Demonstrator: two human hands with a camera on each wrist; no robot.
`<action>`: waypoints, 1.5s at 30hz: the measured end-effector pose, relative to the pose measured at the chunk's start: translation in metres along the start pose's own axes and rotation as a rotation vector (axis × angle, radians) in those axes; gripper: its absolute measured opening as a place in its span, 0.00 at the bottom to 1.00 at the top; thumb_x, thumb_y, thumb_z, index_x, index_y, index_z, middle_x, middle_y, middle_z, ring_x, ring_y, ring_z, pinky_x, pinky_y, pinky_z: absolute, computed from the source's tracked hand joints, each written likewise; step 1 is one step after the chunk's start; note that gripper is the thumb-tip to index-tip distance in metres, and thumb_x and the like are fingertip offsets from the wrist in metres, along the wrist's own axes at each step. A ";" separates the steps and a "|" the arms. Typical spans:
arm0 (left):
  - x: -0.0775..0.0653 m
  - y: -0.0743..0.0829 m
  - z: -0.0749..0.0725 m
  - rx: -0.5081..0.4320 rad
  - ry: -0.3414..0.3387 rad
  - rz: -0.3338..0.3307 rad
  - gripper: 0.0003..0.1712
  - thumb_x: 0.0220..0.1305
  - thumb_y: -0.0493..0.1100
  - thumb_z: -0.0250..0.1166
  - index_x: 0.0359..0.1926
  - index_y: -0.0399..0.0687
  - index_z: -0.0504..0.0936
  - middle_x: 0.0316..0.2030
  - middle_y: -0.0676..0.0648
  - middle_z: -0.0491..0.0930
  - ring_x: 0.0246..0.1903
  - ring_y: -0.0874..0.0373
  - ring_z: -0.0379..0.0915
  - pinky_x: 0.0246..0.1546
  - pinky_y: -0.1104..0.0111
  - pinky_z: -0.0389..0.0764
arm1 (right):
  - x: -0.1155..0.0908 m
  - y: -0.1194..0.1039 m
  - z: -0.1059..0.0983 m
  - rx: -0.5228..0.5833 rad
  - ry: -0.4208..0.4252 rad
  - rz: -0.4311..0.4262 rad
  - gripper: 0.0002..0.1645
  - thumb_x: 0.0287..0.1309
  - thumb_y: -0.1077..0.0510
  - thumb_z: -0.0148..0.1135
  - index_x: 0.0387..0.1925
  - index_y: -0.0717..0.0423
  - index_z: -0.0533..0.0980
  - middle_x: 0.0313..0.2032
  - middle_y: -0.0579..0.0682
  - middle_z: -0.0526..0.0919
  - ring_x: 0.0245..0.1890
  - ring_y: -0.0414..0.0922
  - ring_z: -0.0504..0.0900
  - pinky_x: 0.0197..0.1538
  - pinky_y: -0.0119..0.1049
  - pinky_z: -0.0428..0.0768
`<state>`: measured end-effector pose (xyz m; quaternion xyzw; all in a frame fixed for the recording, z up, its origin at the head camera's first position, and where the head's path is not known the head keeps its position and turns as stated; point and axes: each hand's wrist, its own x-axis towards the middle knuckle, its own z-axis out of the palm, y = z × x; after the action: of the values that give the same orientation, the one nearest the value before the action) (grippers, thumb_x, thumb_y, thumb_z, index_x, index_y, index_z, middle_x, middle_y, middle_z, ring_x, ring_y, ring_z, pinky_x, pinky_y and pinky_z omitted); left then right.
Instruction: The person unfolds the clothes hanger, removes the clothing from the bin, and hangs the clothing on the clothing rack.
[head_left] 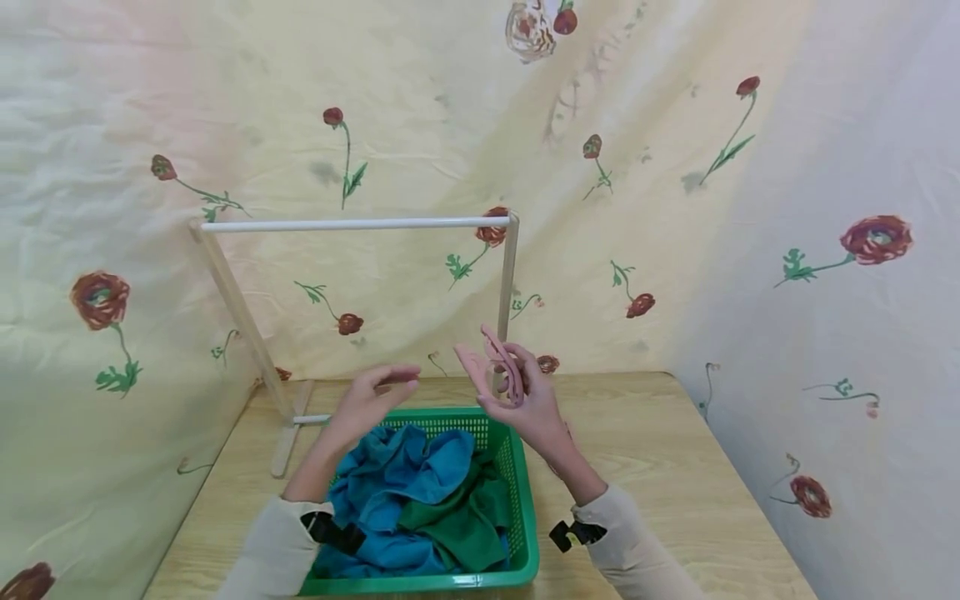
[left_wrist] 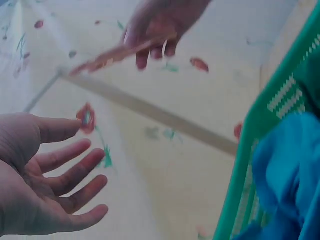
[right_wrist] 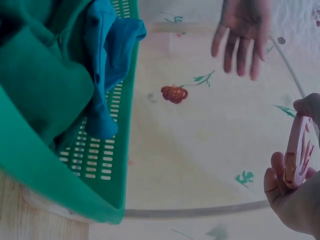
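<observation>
Centrally, the right hand (head_left: pixel 528 410) pinches a pink plastic piece (head_left: pixel 474 372), probably light, stiff and slick, best gripped mid-body; centre-left, the left hand (head_left: pixel 371 404) is empty, fingers spread.

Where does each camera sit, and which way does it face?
Head: head-worn, facing forward and down at the green basket; left hand, right hand and sleeves show.
Left wrist: worn there, looking past the left hand toward the right.
Right wrist: worn there, looking at the right hand's pink item; the left hand also shows.
Wrist views share basket, pink item and both hands.
</observation>
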<state>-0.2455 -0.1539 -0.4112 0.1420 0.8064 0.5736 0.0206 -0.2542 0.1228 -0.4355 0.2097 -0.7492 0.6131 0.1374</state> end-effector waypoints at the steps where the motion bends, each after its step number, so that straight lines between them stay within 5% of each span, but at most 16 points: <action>1: 0.000 0.003 0.006 -0.027 0.003 0.004 0.23 0.75 0.48 0.62 0.65 0.43 0.78 0.61 0.40 0.80 0.63 0.44 0.75 0.69 0.45 0.71 | 0.000 0.000 0.002 -0.002 -0.002 -0.012 0.51 0.48 0.69 0.78 0.72 0.53 0.63 0.52 0.61 0.82 0.38 0.58 0.78 0.35 0.25 0.78; 7: 0.003 0.018 0.038 -0.202 0.018 0.019 0.21 0.72 0.46 0.65 0.61 0.41 0.81 0.58 0.41 0.82 0.60 0.50 0.79 0.62 0.61 0.81 | -0.003 0.000 0.012 -0.045 0.001 -0.061 0.51 0.48 0.68 0.78 0.72 0.56 0.64 0.51 0.64 0.82 0.36 0.46 0.81 0.31 0.28 0.80; 16: 0.006 0.019 0.063 -0.381 0.146 0.017 0.16 0.68 0.36 0.68 0.54 0.33 0.83 0.42 0.47 0.86 0.42 0.61 0.84 0.48 0.71 0.85 | -0.006 -0.005 0.020 -0.026 -0.012 -0.061 0.50 0.50 0.68 0.77 0.72 0.60 0.63 0.51 0.65 0.82 0.39 0.51 0.83 0.38 0.36 0.85; 22: 0.008 0.018 0.065 -0.467 0.213 0.016 0.17 0.67 0.33 0.68 0.54 0.29 0.82 0.36 0.53 0.86 0.37 0.62 0.87 0.45 0.65 0.88 | -0.005 -0.015 0.013 -0.034 -0.036 -0.038 0.40 0.60 0.65 0.72 0.71 0.60 0.66 0.53 0.64 0.82 0.49 0.58 0.85 0.49 0.38 0.85; 27: 0.008 0.019 0.063 -0.473 0.216 0.020 0.19 0.68 0.34 0.67 0.58 0.31 0.82 0.38 0.52 0.87 0.37 0.61 0.86 0.43 0.62 0.89 | -0.001 -0.020 0.003 0.055 -0.033 0.000 0.26 0.67 0.65 0.64 0.66 0.62 0.74 0.47 0.66 0.85 0.44 0.46 0.87 0.47 0.28 0.85; 31: 0.009 0.019 0.063 -0.465 0.202 0.032 0.21 0.69 0.37 0.67 0.60 0.33 0.81 0.40 0.50 0.88 0.38 0.60 0.85 0.43 0.57 0.89 | 0.002 -0.021 -0.004 0.150 -0.043 0.036 0.21 0.69 0.66 0.61 0.62 0.65 0.77 0.44 0.72 0.85 0.38 0.39 0.89 0.43 0.30 0.87; 37: 0.008 0.021 0.060 -0.443 0.182 0.001 0.21 0.71 0.39 0.66 0.62 0.36 0.81 0.43 0.49 0.86 0.40 0.59 0.83 0.45 0.54 0.89 | 0.004 -0.024 -0.012 0.230 -0.110 0.139 0.22 0.67 0.69 0.62 0.62 0.68 0.76 0.47 0.75 0.84 0.36 0.39 0.90 0.42 0.41 0.89; 45: 0.011 0.016 0.054 -0.430 0.062 -0.081 0.24 0.74 0.41 0.63 0.67 0.39 0.76 0.47 0.48 0.81 0.42 0.61 0.84 0.48 0.54 0.88 | 0.008 -0.024 -0.020 0.255 -0.210 0.286 0.30 0.67 0.70 0.61 0.69 0.66 0.69 0.51 0.73 0.83 0.36 0.40 0.90 0.46 0.48 0.89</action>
<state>-0.2427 -0.0970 -0.4133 0.0840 0.6709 0.7352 0.0486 -0.2501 0.1369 -0.4070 0.1797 -0.6978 0.6910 -0.0577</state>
